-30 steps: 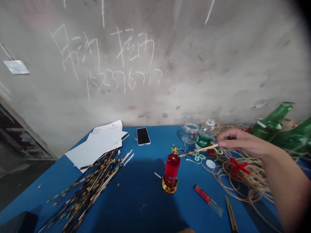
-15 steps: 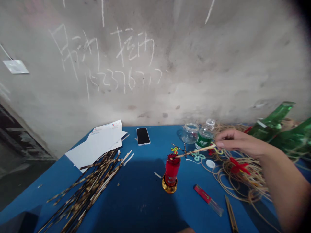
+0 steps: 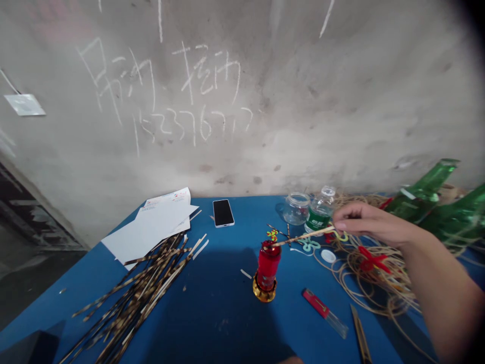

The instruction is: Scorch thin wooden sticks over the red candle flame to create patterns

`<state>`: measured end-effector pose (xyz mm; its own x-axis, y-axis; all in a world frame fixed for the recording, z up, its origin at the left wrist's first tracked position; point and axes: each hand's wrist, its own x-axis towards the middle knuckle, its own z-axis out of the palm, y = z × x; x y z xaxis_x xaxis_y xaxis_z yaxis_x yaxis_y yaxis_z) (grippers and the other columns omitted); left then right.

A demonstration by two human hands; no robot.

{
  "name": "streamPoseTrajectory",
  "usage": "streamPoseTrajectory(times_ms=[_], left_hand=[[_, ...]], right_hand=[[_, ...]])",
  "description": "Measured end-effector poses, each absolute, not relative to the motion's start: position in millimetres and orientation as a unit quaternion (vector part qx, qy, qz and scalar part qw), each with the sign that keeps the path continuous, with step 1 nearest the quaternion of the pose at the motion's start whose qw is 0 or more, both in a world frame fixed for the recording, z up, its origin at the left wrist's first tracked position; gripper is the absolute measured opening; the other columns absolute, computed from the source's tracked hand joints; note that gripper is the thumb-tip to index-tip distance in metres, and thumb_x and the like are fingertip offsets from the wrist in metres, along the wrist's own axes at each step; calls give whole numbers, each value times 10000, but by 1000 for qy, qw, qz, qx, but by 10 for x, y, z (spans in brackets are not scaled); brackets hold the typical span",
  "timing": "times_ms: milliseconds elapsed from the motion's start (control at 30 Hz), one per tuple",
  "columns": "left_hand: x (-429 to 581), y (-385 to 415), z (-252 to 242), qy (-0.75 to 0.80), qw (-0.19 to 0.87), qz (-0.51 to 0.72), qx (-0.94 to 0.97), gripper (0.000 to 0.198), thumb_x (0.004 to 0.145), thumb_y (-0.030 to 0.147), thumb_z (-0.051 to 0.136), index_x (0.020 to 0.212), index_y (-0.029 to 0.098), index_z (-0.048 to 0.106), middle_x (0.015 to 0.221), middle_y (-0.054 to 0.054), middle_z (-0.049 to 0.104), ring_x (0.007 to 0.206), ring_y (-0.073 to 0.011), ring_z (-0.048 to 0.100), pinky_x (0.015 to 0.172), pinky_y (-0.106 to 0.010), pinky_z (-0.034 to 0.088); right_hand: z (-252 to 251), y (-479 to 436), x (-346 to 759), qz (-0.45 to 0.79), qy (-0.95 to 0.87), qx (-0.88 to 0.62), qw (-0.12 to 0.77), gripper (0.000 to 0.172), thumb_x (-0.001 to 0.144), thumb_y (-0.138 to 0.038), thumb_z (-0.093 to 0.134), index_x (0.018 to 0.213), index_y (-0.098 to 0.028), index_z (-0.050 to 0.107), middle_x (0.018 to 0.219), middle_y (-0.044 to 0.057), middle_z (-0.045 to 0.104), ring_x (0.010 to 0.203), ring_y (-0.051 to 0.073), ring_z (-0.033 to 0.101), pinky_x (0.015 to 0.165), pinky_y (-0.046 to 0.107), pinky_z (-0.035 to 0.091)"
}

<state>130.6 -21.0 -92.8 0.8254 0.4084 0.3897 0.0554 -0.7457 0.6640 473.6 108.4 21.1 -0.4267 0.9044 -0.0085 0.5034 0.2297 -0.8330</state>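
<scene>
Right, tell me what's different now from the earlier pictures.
The right hand has moved slightly left, toward the red container, carrying the thin stick with it; the stick's tip reaches a little farther across the container's top. That hand took up and released nothing. The container, phone and bundle of sticks stayed put.

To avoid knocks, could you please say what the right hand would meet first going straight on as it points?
Probably the green-labelled plastic bottle, just left of the right hand in the picture, though depth is unclear and it might pass in front.
</scene>
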Motion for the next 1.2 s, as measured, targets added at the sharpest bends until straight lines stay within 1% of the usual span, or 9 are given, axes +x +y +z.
streamPoseTrajectory(times_ms=[200, 333, 367, 467, 500, 667, 867, 1067, 1200], left_hand=[[985, 244, -739, 142, 318, 270, 898, 591, 1197, 522, 440, 830, 193, 768, 818, -5, 757, 674, -102, 695, 617, -202, 575], [553, 739, -427, 161, 304, 286, 895, 625, 1191, 554, 446, 784, 194, 755, 732, 15, 722, 622, -107, 678, 593, -210, 568], [427, 867, -333, 166, 298, 291, 894, 669, 1201, 550, 378, 786, 189, 760, 713, 18, 704, 626, -99, 686, 604, -203, 566], [63, 1197, -85, 183, 280, 319, 887, 572, 1166, 566, 511, 790, 212, 757, 713, 12, 717, 624, -121, 686, 566, -216, 562], [-44, 1276, -27, 191, 274, 331, 883, 522, 1144, 578, 559, 769, 270, 750, 701, 1, 729, 609, -135, 672, 527, -226, 554], [-497, 1365, 57, 231, 234, 403, 854, 562, 1155, 493, 472, 720, 326, 785, 543, 84, 609, 531, -111, 650, 433, -171, 411], [-810, 1250, 41, 265, 201, 464, 821, 434, 1125, 323, 475, 888, 299, 837, 604, 119, 660, 570, -87, 675, 440, -143, 373], [-548, 1376, 15, 232, 212, 439, 842, 617, 1119, 448, 476, 576, 285, 717, 519, 89, 559, 488, -93, 652, 424, -162, 334], [-296, 1440, 20, 197, 232, 404, 862, 557, 1128, 527, 589, 668, 231, 694, 616, 44, 665, 498, -81, 597, 456, -173, 433]], right_hand=[[199, 1082, 4760, 403, -743, -468, 257, 475, 876, -684, 842, 729, -236, 785, 631, -10, 509, 589, 131, 347, 547, 337, 233], [182, 1081, 4818, 403, -740, -470, 264, 474, 889, -699, 825, 783, -238, 814, 652, -3, 528, 592, 133, 347, 542, 337, 233], [179, 1082, 4831, 402, -739, -471, 265, 474, 891, -703, 822, 795, -239, 819, 655, -2, 532, 593, 134, 348, 541, 337, 235], [178, 1085, 4847, 400, -740, -472, 265, 475, 882, -702, 831, 792, -235, 821, 653, 0, 533, 592, 134, 357, 539, 335, 239], [182, 1086, 4843, 400, -741, -471, 264, 478, 876, -700, 837, 782, -232, 817, 649, 0, 529, 590, 134, 360, 537, 335, 240], [207, 1089, 4786, 396, -745, -468, 262, 493, 864, -706, 841, 762, -225, 810, 639, -4, 512, 584, 131, 361, 530, 333, 233], [245, 1070, 4722, 390, -750, -468, 258, 514, 864, -717, 833, 738, -220, 791, 634, -9, 486, 581, 131, 350, 531, 342, 234], [293, 1030, 4670, 386, -754, -469, 252, 542, 877, -729, 815, 711, -215, 767, 625, -9, 467, 581, 135, 346, 535, 358, 224], [303, 1027, 4652, 385, -755, -470, 248, 557, 876, -735, 815, 688, -215, 747, 618, -13, 452, 576, 132, 334, 543, 364, 216]])
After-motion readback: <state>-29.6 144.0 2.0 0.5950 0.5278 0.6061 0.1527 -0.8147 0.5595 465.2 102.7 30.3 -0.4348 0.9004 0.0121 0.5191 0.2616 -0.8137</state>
